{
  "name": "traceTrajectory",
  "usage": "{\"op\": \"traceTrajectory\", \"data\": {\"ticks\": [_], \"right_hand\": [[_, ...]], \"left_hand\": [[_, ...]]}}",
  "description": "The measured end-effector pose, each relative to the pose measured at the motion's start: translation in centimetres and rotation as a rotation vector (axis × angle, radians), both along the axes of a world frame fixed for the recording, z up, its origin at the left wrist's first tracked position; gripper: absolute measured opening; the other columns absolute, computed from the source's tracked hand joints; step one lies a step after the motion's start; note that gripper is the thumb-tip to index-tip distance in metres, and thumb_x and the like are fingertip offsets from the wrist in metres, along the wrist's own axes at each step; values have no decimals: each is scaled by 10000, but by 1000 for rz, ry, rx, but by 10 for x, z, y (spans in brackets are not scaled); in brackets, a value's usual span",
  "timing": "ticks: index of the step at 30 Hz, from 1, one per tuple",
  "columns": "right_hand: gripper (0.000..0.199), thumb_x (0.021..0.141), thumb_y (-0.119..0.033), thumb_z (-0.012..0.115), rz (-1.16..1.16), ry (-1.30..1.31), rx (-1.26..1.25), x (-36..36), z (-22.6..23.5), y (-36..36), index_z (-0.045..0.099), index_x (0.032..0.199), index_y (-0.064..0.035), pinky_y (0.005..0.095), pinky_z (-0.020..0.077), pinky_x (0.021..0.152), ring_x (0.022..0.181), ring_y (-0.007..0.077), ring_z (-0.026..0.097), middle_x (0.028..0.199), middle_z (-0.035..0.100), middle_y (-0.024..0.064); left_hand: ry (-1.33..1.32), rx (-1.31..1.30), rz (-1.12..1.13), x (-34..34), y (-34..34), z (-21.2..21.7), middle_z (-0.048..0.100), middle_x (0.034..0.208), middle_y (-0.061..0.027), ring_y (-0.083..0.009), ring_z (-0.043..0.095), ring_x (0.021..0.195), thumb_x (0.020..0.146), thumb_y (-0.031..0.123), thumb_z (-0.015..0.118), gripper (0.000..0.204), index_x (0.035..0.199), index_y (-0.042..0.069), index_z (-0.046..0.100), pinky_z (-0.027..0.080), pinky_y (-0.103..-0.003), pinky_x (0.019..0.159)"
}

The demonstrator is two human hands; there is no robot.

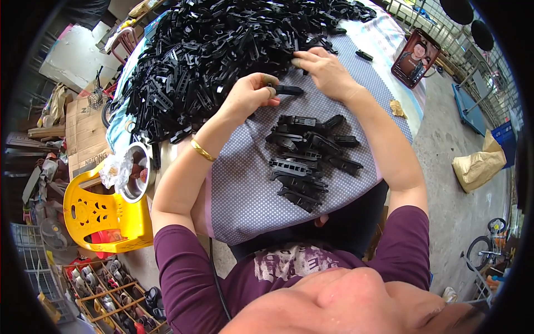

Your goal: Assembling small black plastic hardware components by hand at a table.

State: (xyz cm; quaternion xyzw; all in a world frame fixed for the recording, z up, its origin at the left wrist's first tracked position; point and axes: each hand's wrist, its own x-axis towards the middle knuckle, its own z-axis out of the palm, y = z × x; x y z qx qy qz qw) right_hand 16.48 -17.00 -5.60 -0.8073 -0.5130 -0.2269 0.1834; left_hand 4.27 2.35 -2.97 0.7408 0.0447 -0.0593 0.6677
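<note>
My left hand (253,96), a gold bangle on its wrist, pinches a slim black plastic part (290,90) that points to the right. Just beyond it, my right hand (327,71) reaches to the near edge of a big heap of black plastic parts (206,55). Its fingers are bent together at the heap; what lies between them is hidden against the dark pieces. Nearer to me, between my forearms, several similar black parts (306,153) lie in a loose stack on the patterned tablecloth (239,189).
A phone (416,58) stands upright at the table's right side. One loose part (364,55) and a brownish scrap (397,108) lie on the cloth. To the left are a metal bowl (146,192) and a yellow chair (92,209). A gold-coloured bag (479,164) stands at right.
</note>
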Motion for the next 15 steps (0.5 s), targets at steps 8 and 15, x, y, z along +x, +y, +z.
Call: {"op": "traceTrajectory", "data": {"ticks": [8,15], "right_hand": [[244,765,-80,643,-142,25,-57,-13,12,3,621,1005,-41,304,476,785,903,208,575,1023,589,60],[193,774,29,620,257,948,509,-46,26,7,620,965,1,240,504,802,900,114,611,974,638,82]], "left_hand": [[61,-170,81,-8,3,3,561,980,-120,-220,629,900,820,-11,545,287,1091,-98,507,519,-286,835],[77,-346,72,-9,2,1,567,989,-139,-261,634,918,829,-13,541,278,1085,-105,486,519,-297,854]]}}
